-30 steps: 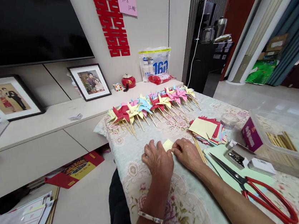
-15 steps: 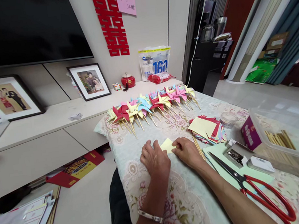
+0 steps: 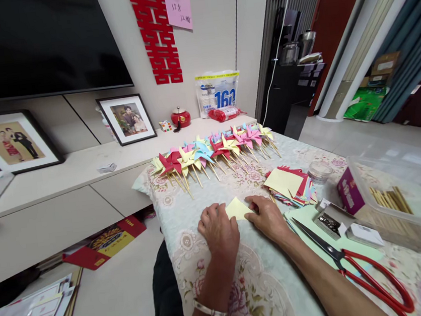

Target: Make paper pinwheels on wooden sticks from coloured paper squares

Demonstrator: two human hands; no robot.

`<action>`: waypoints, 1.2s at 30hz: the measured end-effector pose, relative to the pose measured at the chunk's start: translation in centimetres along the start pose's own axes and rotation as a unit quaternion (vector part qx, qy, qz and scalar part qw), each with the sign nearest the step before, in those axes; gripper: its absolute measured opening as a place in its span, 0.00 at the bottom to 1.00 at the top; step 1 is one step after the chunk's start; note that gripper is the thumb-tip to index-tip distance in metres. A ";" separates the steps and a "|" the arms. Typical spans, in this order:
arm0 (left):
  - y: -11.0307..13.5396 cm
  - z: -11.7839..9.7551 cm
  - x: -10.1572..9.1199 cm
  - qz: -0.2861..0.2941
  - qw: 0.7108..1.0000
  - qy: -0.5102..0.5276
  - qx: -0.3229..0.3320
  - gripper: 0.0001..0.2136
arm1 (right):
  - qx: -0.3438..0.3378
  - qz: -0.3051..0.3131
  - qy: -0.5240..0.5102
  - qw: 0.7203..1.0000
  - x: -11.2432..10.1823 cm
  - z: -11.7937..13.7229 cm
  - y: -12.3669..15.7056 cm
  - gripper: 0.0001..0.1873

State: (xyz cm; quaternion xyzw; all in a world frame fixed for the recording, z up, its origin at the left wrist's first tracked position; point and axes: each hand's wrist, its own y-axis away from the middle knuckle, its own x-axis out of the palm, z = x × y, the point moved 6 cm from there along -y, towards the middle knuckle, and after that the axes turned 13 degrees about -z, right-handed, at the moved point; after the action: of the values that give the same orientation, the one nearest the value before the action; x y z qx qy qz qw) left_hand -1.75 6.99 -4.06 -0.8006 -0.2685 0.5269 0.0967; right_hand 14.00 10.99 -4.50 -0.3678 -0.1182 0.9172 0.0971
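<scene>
Lying with fingers bent, the left hand (image 3: 218, 228) sets its thumb at the left edge of a small yellow paper (image 3: 238, 208), its grip narrow, though whether it pinches or presses cannot be told; the paper lies just right of that grip on the table (image 3: 214, 192), seemingly broader side to side, one corner pointing ahead toward the pinwheels (image 3: 203, 151); at its right edge, the right hand (image 3: 266, 216) brings thumb and forefinger slightly apart, hold likewise unclear, neither hand nearer; right of that grip, stacked squares (image 3: 285, 182), then scissors (image 3: 336, 254)
</scene>
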 end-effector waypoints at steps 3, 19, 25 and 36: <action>0.0 0.0 -0.2 0.001 1.000 0.020 0.000 0.17 | 0.016 0.010 -0.034 0.999 0.3 -0.3 0.0 0.24; -0.9 1.3 1.5 -0.023 0.847 0.484 -0.217 0.29 | 0.141 0.034 -0.291 0.946 -0.3 0.4 0.0 0.10; -0.4 0.4 2.7 0.085 0.750 0.591 -0.286 0.15 | 0.183 0.070 -0.383 0.903 0.2 1.4 0.6 0.15; -0.5 -0.5 1.5 0.131 0.732 0.598 -0.300 0.09 | 0.174 0.070 -0.412 0.892 -0.6 1.6 0.4 0.19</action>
State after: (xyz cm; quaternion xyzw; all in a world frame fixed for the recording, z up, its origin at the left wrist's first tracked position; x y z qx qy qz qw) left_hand -1.01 8.27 -4.83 -0.9650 -0.1920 -0.1606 -0.0781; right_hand 13.28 10.23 -3.16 0.0584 0.0401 0.9968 0.0373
